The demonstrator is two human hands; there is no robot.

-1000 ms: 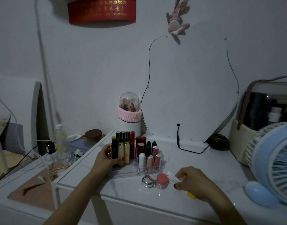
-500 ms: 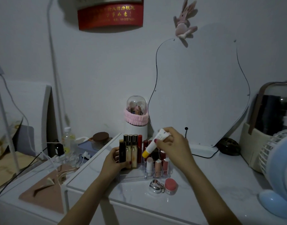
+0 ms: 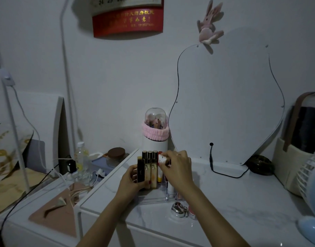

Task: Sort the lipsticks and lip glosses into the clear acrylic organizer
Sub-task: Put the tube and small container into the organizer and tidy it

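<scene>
Swung from tilted to nearly upright since the earlier frame, the white tube (image 3: pixel 161 164) is hanging yellow cap down over the organizer (image 3: pixel 153 198), pinched by the right hand (image 3: pixel 176 168), while the left hand (image 3: pixel 133 179) is gripping the glosses (image 3: pixel 149 168) just beside it.

We see the left hand (image 3: pixel 133 179) gripping a black lipstick (image 3: pixel 140 171) at the left end of the clear acrylic organizer (image 3: pixel 153 198), near the table's (image 3: pixel 233 198) left edge. The right hand (image 3: pixel 178 168) pinches a white, yellow-capped tube (image 3: pixel 161 164) upright beside three gold lip glosses (image 3: pixel 150 168).
</scene>
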